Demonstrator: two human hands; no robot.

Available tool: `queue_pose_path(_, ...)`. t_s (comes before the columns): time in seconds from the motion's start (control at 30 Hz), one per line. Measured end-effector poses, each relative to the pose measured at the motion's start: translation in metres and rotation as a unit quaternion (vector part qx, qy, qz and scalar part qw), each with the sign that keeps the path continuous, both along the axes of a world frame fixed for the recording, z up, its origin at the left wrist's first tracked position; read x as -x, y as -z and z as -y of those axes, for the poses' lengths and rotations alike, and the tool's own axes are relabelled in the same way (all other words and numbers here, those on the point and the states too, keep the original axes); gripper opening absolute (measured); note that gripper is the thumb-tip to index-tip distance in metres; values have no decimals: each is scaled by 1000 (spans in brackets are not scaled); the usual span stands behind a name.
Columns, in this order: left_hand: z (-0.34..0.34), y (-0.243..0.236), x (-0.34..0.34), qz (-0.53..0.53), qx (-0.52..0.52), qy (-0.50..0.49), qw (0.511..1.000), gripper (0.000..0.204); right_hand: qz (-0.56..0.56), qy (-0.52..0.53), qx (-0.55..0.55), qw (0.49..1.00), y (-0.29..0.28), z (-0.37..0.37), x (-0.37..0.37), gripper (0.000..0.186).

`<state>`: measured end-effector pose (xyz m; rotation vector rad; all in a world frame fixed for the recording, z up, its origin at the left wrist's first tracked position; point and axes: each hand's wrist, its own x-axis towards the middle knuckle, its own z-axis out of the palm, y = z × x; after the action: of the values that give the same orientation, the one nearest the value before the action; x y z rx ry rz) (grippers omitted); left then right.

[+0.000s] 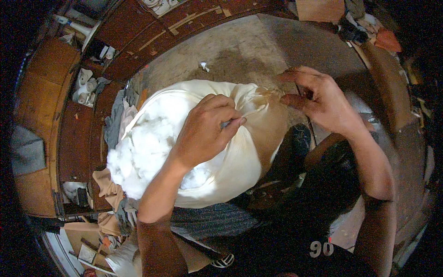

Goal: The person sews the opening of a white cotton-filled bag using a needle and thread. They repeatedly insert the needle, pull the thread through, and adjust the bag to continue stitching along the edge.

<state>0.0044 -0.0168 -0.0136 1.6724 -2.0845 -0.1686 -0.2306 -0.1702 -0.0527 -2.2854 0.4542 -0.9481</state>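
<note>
A large cream fabric cushion cover point(247, 157) rests in front of me, its wide opening full of fluffy white stuffing point(143, 134). My left hand point(210, 127) is closed on the gathered fabric near the upper right of the opening; a small grey thing shows between its fingers, too small to name. The bunched, creased corner of the cover reaches right toward my right hand point(316, 99), which hovers just past it with thumb and forefinger curved apart. I cannot make out anything held in that hand.
Wooden cabinets point(69, 143) with rolls point(85, 87) in their shelves line the left and back. Heaped cloths point(115, 120) lie left of the cushion. The stained floor point(217, 37) stretches behind it, with a small white scrap on it. More clutter point(374, 32) sits at the back right.
</note>
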Motion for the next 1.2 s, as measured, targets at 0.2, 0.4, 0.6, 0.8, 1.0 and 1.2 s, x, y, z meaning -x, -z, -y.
queue_pose_path(0.2, -7, 8, -4, -47, 31, -17, 998, 12, -45, 25, -23, 998, 0, -4, -11, 17)
queue_pose_path(0.4, -21, 16, -8, -84, 16, -56, 995, 14, -37, 101, -41, 993, -10, -27, 0, 15)
queue_pose_path(0.6, -18, 25, -1, -101, 31, -80, 991, 11, -72, 112, -91, 987, -14, -17, -5, 16)
queue_pose_path(0.8, -22, 27, 10, -93, 48, -61, 993, 12, -79, 140, -158, 974, -20, -24, -2, 15)
queue_pose_path(1.0, -21, 31, 14, -125, 60, -50, 989, 12, -65, 135, -156, 976, -21, -29, -4, 14)
queue_pose_path(1.2, -15, 39, 4, -166, 53, -80, 981, 8, -79, 128, -127, 980, -4, -26, 2, 13)
